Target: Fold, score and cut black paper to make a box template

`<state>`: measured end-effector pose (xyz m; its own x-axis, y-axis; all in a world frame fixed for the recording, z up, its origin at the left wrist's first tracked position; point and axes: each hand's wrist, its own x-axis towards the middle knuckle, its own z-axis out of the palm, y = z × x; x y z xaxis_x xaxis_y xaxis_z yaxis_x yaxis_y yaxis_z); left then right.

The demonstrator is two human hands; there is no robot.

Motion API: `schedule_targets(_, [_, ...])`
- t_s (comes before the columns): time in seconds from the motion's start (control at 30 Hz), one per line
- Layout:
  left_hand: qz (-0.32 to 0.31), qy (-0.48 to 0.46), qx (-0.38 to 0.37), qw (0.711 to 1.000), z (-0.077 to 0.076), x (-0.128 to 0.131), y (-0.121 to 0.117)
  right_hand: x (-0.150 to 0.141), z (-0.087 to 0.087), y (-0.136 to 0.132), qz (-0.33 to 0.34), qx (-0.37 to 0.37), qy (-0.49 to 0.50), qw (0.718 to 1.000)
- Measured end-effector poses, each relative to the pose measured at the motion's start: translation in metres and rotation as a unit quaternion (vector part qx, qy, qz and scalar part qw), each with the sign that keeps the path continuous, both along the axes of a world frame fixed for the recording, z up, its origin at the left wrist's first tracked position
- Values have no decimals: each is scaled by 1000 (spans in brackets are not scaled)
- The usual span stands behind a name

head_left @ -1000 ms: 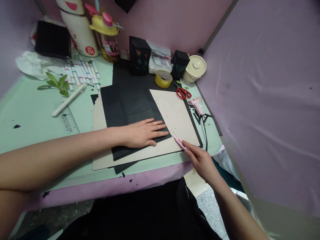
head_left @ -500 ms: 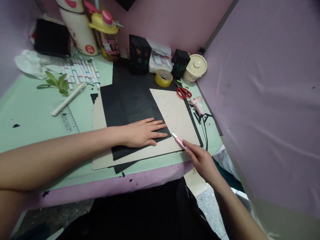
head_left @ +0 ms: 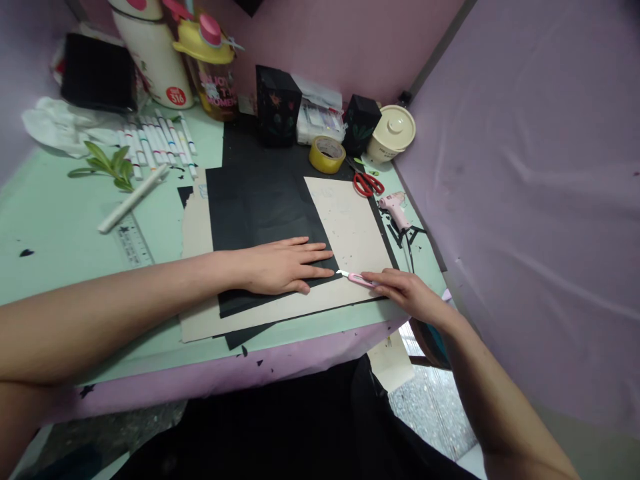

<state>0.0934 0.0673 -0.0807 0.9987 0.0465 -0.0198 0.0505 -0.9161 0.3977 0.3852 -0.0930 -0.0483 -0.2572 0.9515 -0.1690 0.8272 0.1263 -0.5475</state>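
A ruler (head_left: pixel 135 241) lies left of the black paper (head_left: pixel 263 207). The left hand (head_left: pixel 283 268) rests flat across the paper's near part, fingers spread, gripping nothing. Cardboard (head_left: pixel 355 223) extends beneath the paper. At the paper's near right corner is a pink knife's (head_left: pixel 361 280) blade, its handle pinched by the right hand (head_left: pixel 407 292).

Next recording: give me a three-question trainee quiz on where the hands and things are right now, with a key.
1. True or false: the left hand lies palm down, fingers spread, on the black paper.

2. What does the right hand hold?
a) red-handled scissors
b) pink craft knife
c) glue gun

3. Fill in: in the picture, the yellow tape roll is to the ___ of the cream lidded pot.

Key: 1. True. 2. b. 3. left.
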Motion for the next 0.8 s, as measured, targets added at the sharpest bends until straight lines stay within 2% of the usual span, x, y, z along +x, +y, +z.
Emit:
schedule_targets(0.23, [2,-5,-2,1000,-3,0,0,-17,5,-13,-37,-13,38,998])
schedule_targets(0.53, [15,1,-4,1000,2,1,-3,-63,-6,-36,-93,16,44,995])
schedule_targets(0.8, [11,16,0,1000,2,1,-2,-84,-9,-47,-139,40,10,989])
